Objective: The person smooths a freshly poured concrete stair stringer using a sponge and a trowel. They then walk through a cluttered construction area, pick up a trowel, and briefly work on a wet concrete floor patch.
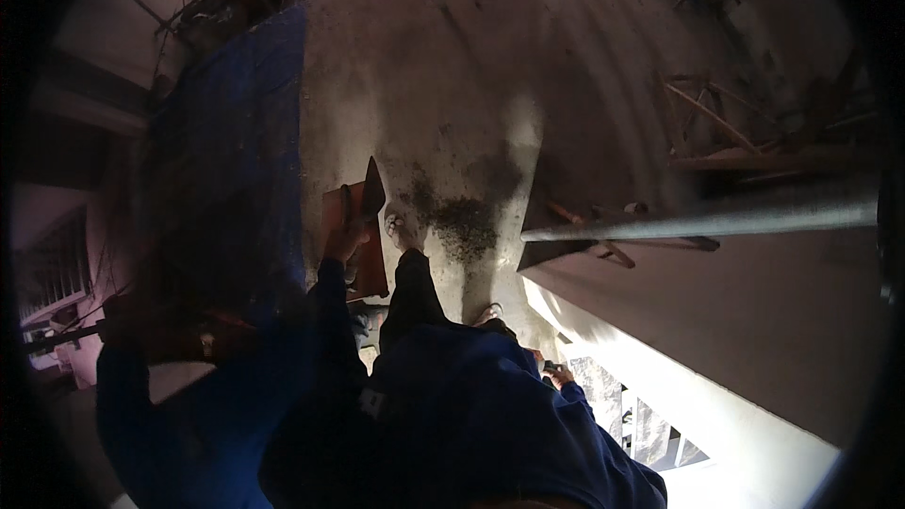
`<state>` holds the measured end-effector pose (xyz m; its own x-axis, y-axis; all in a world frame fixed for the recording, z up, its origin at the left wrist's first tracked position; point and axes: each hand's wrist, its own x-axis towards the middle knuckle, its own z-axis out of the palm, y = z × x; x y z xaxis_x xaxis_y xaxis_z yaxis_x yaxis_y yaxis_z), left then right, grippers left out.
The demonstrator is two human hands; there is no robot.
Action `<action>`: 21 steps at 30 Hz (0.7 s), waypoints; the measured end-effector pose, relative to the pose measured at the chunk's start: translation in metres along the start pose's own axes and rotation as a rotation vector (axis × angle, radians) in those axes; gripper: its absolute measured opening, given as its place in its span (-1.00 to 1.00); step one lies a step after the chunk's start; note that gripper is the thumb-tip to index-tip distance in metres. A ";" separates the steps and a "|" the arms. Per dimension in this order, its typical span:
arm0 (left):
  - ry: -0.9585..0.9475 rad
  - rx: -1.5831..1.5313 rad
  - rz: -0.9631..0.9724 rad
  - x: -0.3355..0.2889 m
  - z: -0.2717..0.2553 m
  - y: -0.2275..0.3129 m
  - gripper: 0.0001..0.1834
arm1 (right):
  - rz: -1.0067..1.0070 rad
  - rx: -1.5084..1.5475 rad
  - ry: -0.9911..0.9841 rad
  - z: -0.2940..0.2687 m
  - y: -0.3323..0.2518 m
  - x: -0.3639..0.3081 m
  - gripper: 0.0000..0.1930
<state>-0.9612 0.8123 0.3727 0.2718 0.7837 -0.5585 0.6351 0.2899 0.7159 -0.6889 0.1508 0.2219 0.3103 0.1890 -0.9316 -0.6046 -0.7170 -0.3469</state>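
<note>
My left hand is closed at the middle left, fingers wrapped round a pointing trowel, its dark pointed blade aimed away from me. Against the same hand lies a flat reddish-brown board; whether the fingers also grip it is hidden. My right hand is low by my right side, its fingers curled on a small dark and reddish thing too small to name. My feet, one bare or in a sandal, stand on the concrete floor.
Dark crumbly debris lies in front of my feet. A blue sheet spreads at left. At right, a pale pipe runs above a wall edge, near wooden pieces. A blue-sleeved shape is at lower left.
</note>
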 end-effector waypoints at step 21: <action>0.035 0.215 0.048 0.347 -0.153 -0.043 -0.55 | -0.142 -0.620 -0.133 0.279 -0.552 0.082 -0.56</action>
<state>-1.0043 1.1563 0.2123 0.2828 0.8132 -0.5087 0.7625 0.1311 0.6336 -0.5342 0.7488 0.3068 0.2381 0.3634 -0.9007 -0.0161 -0.9257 -0.3778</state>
